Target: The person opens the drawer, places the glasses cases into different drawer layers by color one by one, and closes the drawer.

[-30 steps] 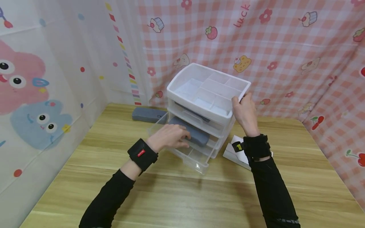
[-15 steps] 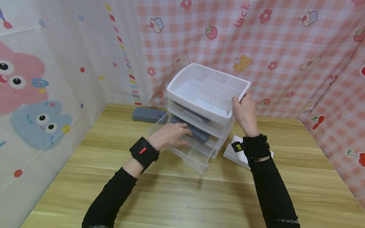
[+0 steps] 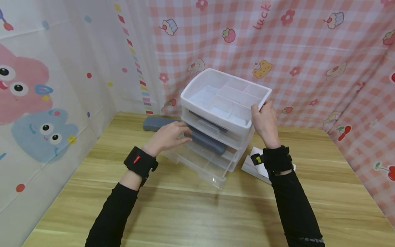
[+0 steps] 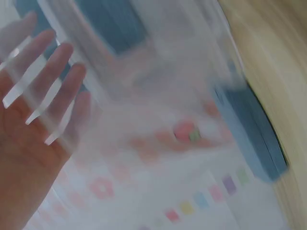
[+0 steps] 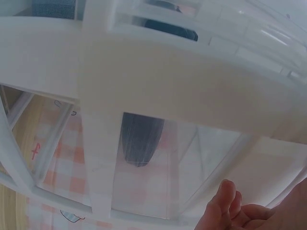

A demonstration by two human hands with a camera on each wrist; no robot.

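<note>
A white drawer organizer (image 3: 226,103) with a compartmented top tray stands on the table, its clear lower drawer (image 3: 213,171) pulled out. Inside lies a blue-grey case (image 3: 210,141), long and round-edged. My right hand (image 3: 265,124) grips the organizer's right upper edge, thumb at the rim; only part of that hand (image 5: 235,211) appears in the right wrist view. Over the drawer's left side hovers my left hand (image 3: 169,136), holding nothing. In the blurred left wrist view its fingers (image 4: 57,79) are extended and spread near the clear plastic.
A second blue-grey case (image 3: 155,123) lies on the wooden table (image 3: 191,212) behind and left of the organizer. White folded paper or card (image 3: 254,168) lies right of it, partly under my right wrist. Patterned curtains (image 3: 234,44) hang behind and at both sides.
My left hand has drawn back to the left, away from the case in the drawer and toward the drawer's left side. The right hand and the organizer stay where they were.
</note>
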